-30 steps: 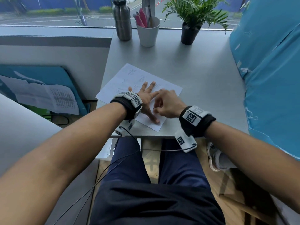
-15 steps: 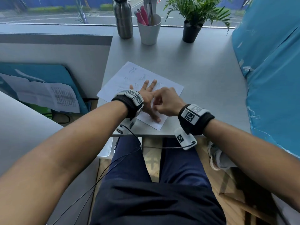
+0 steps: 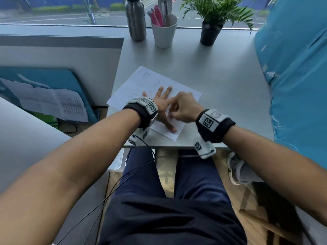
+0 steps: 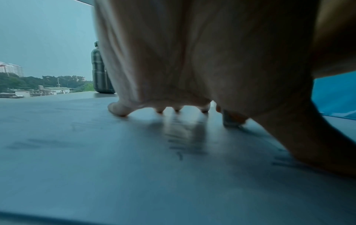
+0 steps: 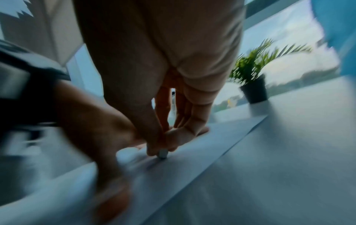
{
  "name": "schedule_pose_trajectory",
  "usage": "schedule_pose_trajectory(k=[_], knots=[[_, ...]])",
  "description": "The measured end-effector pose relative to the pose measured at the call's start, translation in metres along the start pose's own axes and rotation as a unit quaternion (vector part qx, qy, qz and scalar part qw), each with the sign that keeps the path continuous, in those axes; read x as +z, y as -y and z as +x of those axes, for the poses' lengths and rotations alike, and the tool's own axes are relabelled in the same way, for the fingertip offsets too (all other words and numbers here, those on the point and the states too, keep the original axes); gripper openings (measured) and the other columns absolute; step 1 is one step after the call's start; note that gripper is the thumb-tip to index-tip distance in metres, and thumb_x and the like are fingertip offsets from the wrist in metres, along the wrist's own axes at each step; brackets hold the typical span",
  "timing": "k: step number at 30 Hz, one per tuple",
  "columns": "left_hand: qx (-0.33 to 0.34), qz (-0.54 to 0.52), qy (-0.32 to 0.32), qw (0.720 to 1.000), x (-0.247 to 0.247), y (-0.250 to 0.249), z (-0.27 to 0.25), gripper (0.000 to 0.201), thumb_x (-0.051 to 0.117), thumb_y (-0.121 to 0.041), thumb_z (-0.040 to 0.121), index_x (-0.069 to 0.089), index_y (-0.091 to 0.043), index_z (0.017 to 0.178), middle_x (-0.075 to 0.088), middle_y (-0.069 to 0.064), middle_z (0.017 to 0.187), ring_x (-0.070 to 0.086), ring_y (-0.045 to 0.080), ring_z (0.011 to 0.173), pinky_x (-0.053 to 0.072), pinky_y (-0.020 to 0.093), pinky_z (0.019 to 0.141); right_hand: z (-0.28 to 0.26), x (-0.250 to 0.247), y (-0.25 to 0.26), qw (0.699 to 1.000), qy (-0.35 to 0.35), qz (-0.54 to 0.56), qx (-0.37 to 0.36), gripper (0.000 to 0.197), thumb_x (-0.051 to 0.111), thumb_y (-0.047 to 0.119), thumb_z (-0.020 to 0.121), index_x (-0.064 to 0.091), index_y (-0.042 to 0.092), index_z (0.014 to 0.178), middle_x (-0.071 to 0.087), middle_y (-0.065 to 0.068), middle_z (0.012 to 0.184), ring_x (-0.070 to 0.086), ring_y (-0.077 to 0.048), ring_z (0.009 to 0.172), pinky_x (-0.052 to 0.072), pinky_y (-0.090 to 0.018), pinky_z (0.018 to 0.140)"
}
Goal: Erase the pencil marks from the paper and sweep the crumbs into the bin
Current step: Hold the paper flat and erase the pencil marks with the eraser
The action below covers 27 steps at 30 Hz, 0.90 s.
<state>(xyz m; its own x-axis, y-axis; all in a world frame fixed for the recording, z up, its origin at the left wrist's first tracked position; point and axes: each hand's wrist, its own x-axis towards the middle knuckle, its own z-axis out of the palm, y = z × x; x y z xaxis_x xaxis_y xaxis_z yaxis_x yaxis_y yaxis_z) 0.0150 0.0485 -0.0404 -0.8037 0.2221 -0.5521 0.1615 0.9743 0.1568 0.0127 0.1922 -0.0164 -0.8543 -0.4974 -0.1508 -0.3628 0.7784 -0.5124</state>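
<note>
A white sheet of paper (image 3: 141,84) with faint pencil marks lies askew near the front left of the grey desk (image 3: 221,82). My left hand (image 3: 163,101) lies flat on the sheet with fingers spread, pressing it down. My right hand (image 3: 184,108) is beside and partly over it, thumb and fingers pinching a small grey eraser (image 5: 162,153) whose tip touches the paper (image 5: 212,137). From the left wrist view the eraser (image 4: 230,120) stands on the paper (image 4: 134,159) just past my left hand's fingertips (image 4: 118,109). No bin is clearly seen.
At the desk's far edge stand a steel bottle (image 3: 135,20), a white cup (image 3: 164,32) of pens and a potted plant (image 3: 211,23). A blue plastic-covered surface (image 3: 297,76) borders the right side. A low partition (image 3: 62,55) and papers (image 3: 53,103) lie to the left.
My right hand has shifted slightly over the paper with the eraser, and the right wrist view is blurred by motion. The left hand stays flat in the same place.
</note>
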Motion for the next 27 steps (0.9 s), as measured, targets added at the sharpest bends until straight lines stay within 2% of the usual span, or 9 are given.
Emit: schedule_pose_trajectory(k=[2,6,11,14,18,21,24,25,27], knots=[[0.003,-0.001,-0.002,1.000,0.001,0.000,0.001,0.151,0.074,-0.084,0.032,-0.018,-0.049,0.146,-0.039,-0.012,0.152,-0.035,0.020,0.141,-0.014,0.077,0.099,-0.003,0.002,-0.002,1.000,0.025,0.000,-0.013,0.005,0.073,0.009,0.071,0.077,0.008,0.074,0.073,-0.006,0.072,0.065,-0.015,0.064,0.048,-0.014,0.055],[0.024,-0.003,-0.013,1.000,0.000,0.005,0.000,0.145,0.073,-0.084,0.034,-0.014,-0.053,0.145,-0.034,-0.011,0.155,-0.032,0.020,0.142,-0.015,0.075,0.098,0.015,-0.021,-0.031,0.996,-0.061,0.015,0.065,0.007,0.077,0.016,0.071,0.078,0.011,0.076,0.069,-0.003,0.068,0.063,-0.015,0.068,0.050,-0.018,0.070],[0.036,0.018,-0.077,0.996,-0.004,0.015,-0.005,0.123,0.065,-0.085,0.053,0.002,-0.046,0.152,-0.012,-0.005,0.163,-0.011,0.020,0.149,0.001,0.072,0.109,0.025,-0.024,-0.043,0.994,-0.078,0.010,0.082,0.009,0.078,0.018,0.071,0.078,0.010,0.075,0.066,-0.001,0.066,0.060,-0.012,0.071,0.049,-0.019,0.073],[0.018,0.014,-0.062,0.998,0.008,0.023,-0.013,0.130,0.061,-0.090,0.050,-0.006,-0.044,0.152,-0.019,-0.008,0.161,-0.016,0.020,0.148,-0.002,0.072,0.109,0.030,-0.027,-0.044,0.993,-0.080,0.005,0.090,0.007,0.077,0.016,0.073,0.078,0.009,0.076,0.070,-0.005,0.074,0.060,-0.013,0.076,0.048,-0.019,0.075],[0.001,0.000,-0.038,0.999,0.013,0.023,-0.016,0.139,0.061,-0.093,0.043,-0.016,-0.046,0.148,-0.030,-0.011,0.157,-0.026,0.020,0.145,-0.011,0.072,0.106,0.025,-0.015,-0.032,0.994,-0.084,-0.015,0.069,0.005,0.072,0.010,0.075,0.073,0.013,0.071,0.070,-0.006,0.078,0.067,-0.021,0.076,0.058,-0.030,0.073],[-0.006,-0.004,-0.023,1.000,0.010,0.021,-0.015,0.141,0.062,-0.092,0.042,-0.020,-0.047,0.147,-0.034,-0.011,0.155,-0.029,0.021,0.144,-0.012,0.073,0.105,0.013,-0.001,-0.018,0.997,-0.072,-0.011,0.026,0.006,0.072,0.010,0.075,0.071,0.013,0.071,0.067,-0.004,0.080,0.064,-0.019,0.074,0.057,-0.029,0.069],[-0.006,-0.007,-0.015,1.000,0.009,0.020,-0.013,0.142,0.063,-0.092,0.041,-0.023,-0.048,0.145,-0.036,-0.010,0.154,-0.031,0.022,0.143,-0.012,0.073,0.104,-0.003,0.004,-0.004,0.999,0.002,-0.013,-0.045,0.003,0.075,0.011,0.074,0.075,0.008,0.075,0.068,-0.002,0.075,0.064,-0.016,0.073,0.056,-0.028,0.069],[-0.007,-0.007,-0.015,1.000,0.009,0.020,-0.014,0.142,0.064,-0.091,0.041,-0.023,-0.048,0.145,-0.037,-0.010,0.154,-0.031,0.022,0.143,-0.012,0.074,0.103,-0.001,0.000,-0.004,0.999,0.016,-0.015,-0.047,0.005,0.075,0.012,0.074,0.076,0.008,0.077,0.069,-0.001,0.073,0.064,-0.015,0.071,0.055,-0.027,0.068],[-0.009,-0.006,-0.014,1.000,0.009,0.019,-0.014,0.142,0.065,-0.090,0.041,-0.023,-0.048,0.144,-0.037,-0.011,0.153,-0.031,0.022,0.143,-0.011,0.074,0.103,0.010,-0.011,-0.013,1.000,-0.013,-0.005,-0.007,0.008,0.076,0.015,0.073,0.078,0.010,0.079,0.070,-0.001,0.073,0.063,-0.013,0.070,0.054,-0.024,0.069]])
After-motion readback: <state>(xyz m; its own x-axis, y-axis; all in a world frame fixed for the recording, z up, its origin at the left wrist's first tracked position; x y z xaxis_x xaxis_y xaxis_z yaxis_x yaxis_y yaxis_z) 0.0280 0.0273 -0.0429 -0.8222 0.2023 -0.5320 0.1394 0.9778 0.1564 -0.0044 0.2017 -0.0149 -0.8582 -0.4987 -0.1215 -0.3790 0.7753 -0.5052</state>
